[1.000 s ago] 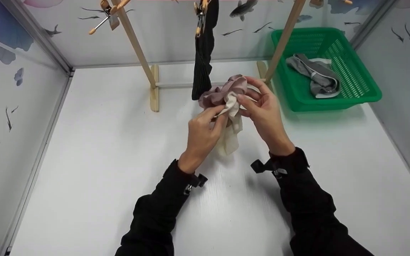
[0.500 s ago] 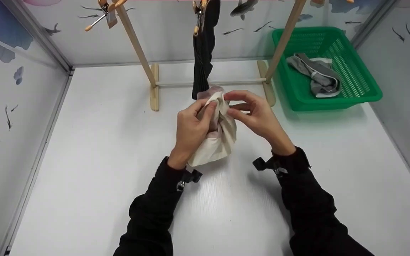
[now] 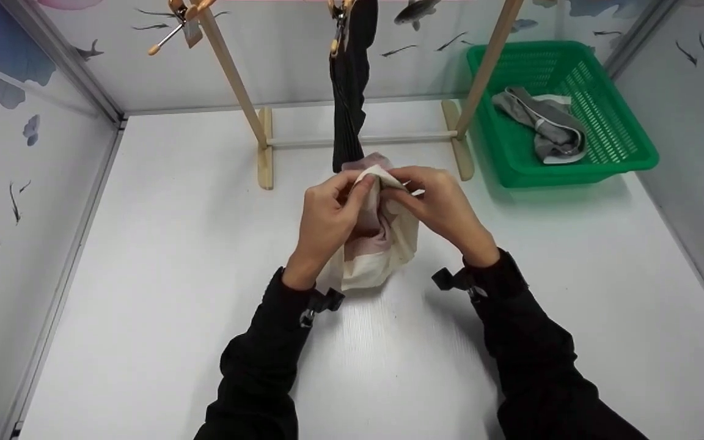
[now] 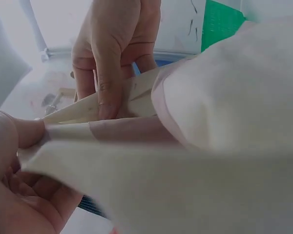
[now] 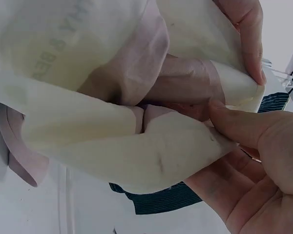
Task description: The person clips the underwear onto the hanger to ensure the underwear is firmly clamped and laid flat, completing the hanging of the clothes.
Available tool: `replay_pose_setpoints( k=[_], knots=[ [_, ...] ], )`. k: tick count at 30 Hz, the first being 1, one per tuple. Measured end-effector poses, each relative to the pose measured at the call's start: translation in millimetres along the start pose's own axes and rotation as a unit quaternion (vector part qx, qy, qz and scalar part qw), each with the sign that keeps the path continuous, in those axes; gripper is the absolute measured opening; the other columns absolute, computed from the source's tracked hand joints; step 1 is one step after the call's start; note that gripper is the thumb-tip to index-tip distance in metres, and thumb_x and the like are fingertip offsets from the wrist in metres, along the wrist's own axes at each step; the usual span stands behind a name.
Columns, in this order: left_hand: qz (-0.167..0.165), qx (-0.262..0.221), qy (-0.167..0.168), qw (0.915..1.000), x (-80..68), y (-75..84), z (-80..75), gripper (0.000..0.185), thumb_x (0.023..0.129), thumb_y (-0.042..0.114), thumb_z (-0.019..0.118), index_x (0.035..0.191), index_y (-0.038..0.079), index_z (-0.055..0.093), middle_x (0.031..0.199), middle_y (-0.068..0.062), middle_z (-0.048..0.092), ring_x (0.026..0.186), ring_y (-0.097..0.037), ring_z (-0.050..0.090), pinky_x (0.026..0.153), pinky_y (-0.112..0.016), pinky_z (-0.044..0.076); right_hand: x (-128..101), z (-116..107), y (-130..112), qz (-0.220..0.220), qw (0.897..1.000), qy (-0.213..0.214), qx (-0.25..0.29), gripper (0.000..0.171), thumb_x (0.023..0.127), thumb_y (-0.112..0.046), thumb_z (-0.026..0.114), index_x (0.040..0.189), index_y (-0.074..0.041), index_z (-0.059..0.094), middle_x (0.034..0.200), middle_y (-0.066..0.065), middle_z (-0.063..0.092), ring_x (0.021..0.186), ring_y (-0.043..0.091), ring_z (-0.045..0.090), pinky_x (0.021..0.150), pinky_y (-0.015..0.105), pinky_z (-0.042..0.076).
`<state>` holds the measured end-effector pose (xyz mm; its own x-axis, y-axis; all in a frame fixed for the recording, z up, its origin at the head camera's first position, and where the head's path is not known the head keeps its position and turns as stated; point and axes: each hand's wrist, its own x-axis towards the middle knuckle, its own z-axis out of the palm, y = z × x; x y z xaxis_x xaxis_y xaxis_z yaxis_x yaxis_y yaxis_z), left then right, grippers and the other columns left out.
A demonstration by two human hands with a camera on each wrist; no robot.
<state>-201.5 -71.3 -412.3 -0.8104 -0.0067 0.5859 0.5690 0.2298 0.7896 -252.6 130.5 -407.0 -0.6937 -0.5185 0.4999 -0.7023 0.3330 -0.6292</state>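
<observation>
A cream and pink garment point(image 3: 382, 244) hangs between both hands above the white table point(image 3: 175, 244). My left hand point(image 3: 327, 214) pinches its top edge on the left side. My right hand point(image 3: 437, 205) pinches the same edge on the right. In the left wrist view the cream cloth point(image 4: 210, 146) fills the frame, with the right hand's fingers point(image 4: 112, 63) on its pink band. In the right wrist view the cream and pink folds point(image 5: 112, 112) hang from both pinching hands, the right thumb point(image 5: 244, 124) pressing the edge.
A wooden drying rack point(image 3: 254, 116) stands behind the hands, with a black garment point(image 3: 349, 85) clipped to it. A green basket point(image 3: 621, 153) at the back right holds a grey garment point(image 3: 541, 125). Patterned walls close in the table on three sides.
Both hands have drawn closer together and a little nearer me. The bunched pink and cream garment has been turned so its cream part hangs down from the pinched edge.
</observation>
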Motion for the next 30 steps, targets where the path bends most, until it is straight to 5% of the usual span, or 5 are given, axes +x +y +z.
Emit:
replay_pose_setpoints(
  k=[8,13,19,24,30],
  knots=[
    [-0.019,0.049,-0.015,0.9985,2.5,-13.2,-5.1,0.018,0.101,0.018,0.066,0.104,0.003,0.076,0.078,-0.003,0.070,0.062,-0.009,0.056,0.055,-0.023,0.044,1,-13,5,0.031,0.999,0.031,0.024,0.016,0.094,-0.015,0.074,0.107,-0.007,0.080,0.099,0.001,0.077,0.083,0.012,0.071,0.072,0.021,0.054],
    [-0.047,0.106,-0.076,0.9903,1.3,-24.7,-2.1,0.015,0.098,0.006,0.065,0.107,0.002,0.076,0.090,-0.006,0.075,0.075,-0.010,0.068,0.067,-0.025,0.055,0,-24,10,0.101,0.987,0.083,0.096,0.015,0.095,-0.009,0.073,0.108,-0.004,0.079,0.095,0.007,0.076,0.073,0.012,0.069,0.065,0.021,0.053],
    [-0.057,0.122,-0.152,0.9791,-3.8,-36.5,10.9,0.019,0.097,0.014,0.070,0.111,0.001,0.074,0.092,-0.006,0.075,0.079,-0.013,0.071,0.071,-0.023,0.055,1,-34,16,0.146,0.969,0.147,0.133,0.017,0.096,-0.013,0.072,0.109,-0.003,0.079,0.095,0.008,0.076,0.076,0.014,0.069,0.060,0.021,0.052],
    [-0.049,0.134,-0.215,0.9662,-15.8,-39.4,31.1,0.074,0.087,0.040,0.082,0.143,0.003,0.050,0.120,-0.011,0.067,0.102,-0.020,0.066,0.087,-0.033,0.053,0,-40,18,0.160,0.955,0.192,0.159,0.019,0.096,-0.014,0.072,0.110,-0.003,0.078,0.095,0.007,0.076,0.078,0.016,0.070,0.060,0.022,0.055],
    [-0.072,0.127,-0.290,0.9459,-31.1,-44.5,55.0,0.131,0.072,0.045,0.092,0.162,0.011,0.003,0.165,-0.015,0.020,0.139,-0.022,0.041,0.112,-0.034,0.036,-1,-42,10,0.155,0.938,0.214,0.225,0.021,0.096,-0.014,0.072,0.112,-0.001,0.076,0.101,0.015,0.075,0.082,0.021,0.072,0.064,0.026,0.058]
  ],
)
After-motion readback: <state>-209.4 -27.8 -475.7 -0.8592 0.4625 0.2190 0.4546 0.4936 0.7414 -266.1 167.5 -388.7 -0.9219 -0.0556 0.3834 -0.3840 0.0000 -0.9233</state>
